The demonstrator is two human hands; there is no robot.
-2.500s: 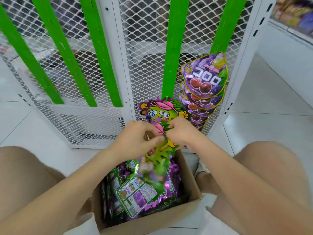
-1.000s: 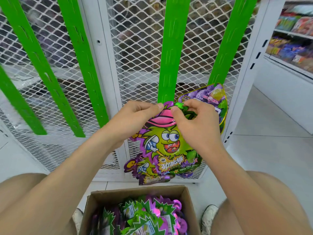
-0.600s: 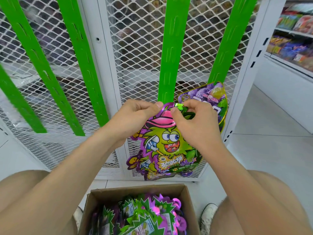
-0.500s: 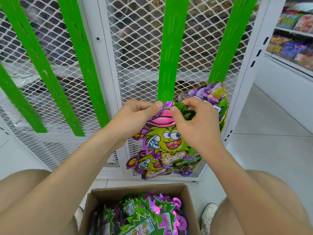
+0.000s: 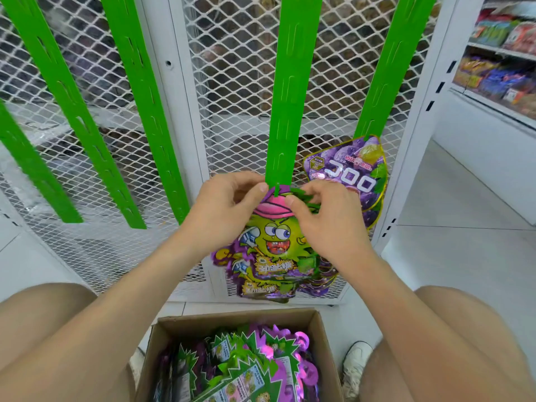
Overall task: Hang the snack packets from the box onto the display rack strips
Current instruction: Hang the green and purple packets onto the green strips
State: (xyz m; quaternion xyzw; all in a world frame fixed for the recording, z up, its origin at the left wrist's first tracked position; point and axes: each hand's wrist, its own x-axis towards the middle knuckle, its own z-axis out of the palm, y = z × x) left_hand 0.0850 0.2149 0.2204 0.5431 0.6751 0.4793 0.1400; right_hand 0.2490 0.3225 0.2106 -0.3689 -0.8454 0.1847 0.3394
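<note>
A green cartoon-monster snack packet [image 5: 274, 245] hangs against the lower end of the middle green strip [image 5: 285, 111]. My left hand [image 5: 223, 210] pinches its top left edge by the pink cap. My right hand [image 5: 324, 219] pinches the top right edge. A thin green tab of the strip pokes through the packet's top between my fingertips. More of the same packets [image 5: 269, 285] hang behind and below it. The open cardboard box [image 5: 319, 329] on the floor between my knees holds several more packets [image 5: 243, 369].
Purple grape gummy packets [image 5: 351, 172] hang on the right green strip [image 5: 385, 68]. Three bare green strips [image 5: 136, 97] lean across the white mesh rack on the left. A white upright [image 5: 420, 111] stands right, with stocked shelves [image 5: 501, 53] beyond. My shoe [image 5: 355, 361] is beside the box.
Both hands lifted a packet out of the box up to the middle strip's lower end. In the last second they stayed there, and the strip's tab now shows through the packet's top.
</note>
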